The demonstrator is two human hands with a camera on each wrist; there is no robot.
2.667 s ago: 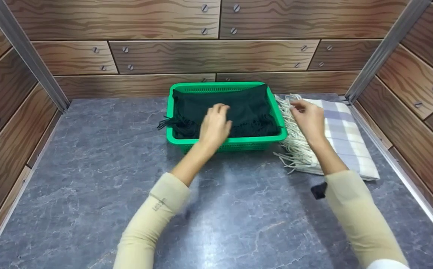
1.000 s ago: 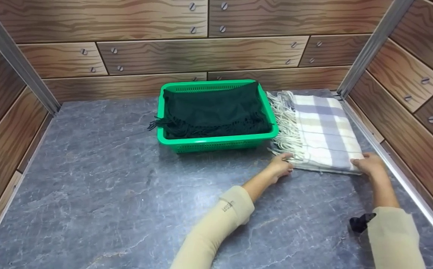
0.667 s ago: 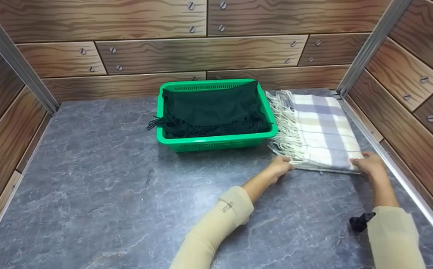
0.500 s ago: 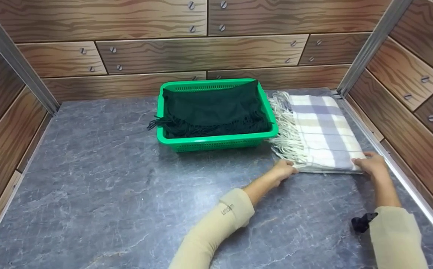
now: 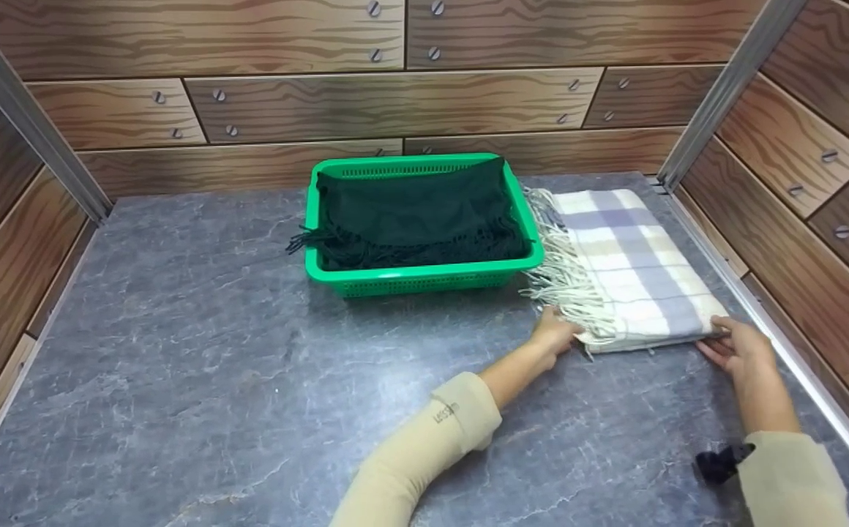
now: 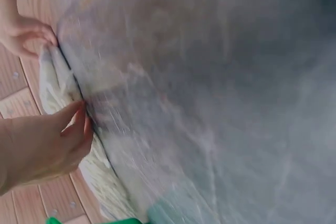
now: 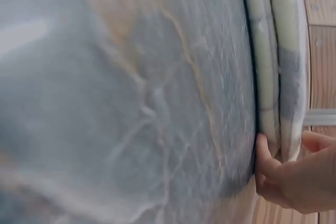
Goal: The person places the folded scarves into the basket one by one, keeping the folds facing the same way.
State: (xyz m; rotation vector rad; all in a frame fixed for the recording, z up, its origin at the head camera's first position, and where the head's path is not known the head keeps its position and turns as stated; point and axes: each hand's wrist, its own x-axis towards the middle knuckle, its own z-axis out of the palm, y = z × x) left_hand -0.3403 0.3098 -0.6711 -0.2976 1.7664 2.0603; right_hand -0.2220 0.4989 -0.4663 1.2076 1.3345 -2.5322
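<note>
A folded white, grey-violet and beige plaid scarf (image 5: pixel 644 271) lies on the table at the right, its cream fringe towards the basket. My left hand (image 5: pixel 555 337) pinches the near left corner by the fringe; the left wrist view has this hand (image 6: pixel 47 145) with thumb and fingertips together at the scarf's lower edge. At the near right corner, my right hand (image 5: pixel 746 355) grips the fold. Seen from the right wrist, the hand (image 7: pixel 299 177) has its thumb over the folded layers (image 7: pixel 289 77) and its fingers low at the table.
Left of the plaid scarf stands a green plastic basket (image 5: pixel 424 274) holding a folded black fringed scarf (image 5: pixel 417 208). Some black fringe (image 5: pixel 306 238) hangs over its left rim. Wood-patterned walls (image 5: pixel 395 102) enclose the grey marbled table (image 5: pixel 197 351) at the back and sides.
Both hands moved from the basket area to the plaid scarf's near corners and took hold. The scarf's near end has since shifted towards me and right, its far end slightly left.
</note>
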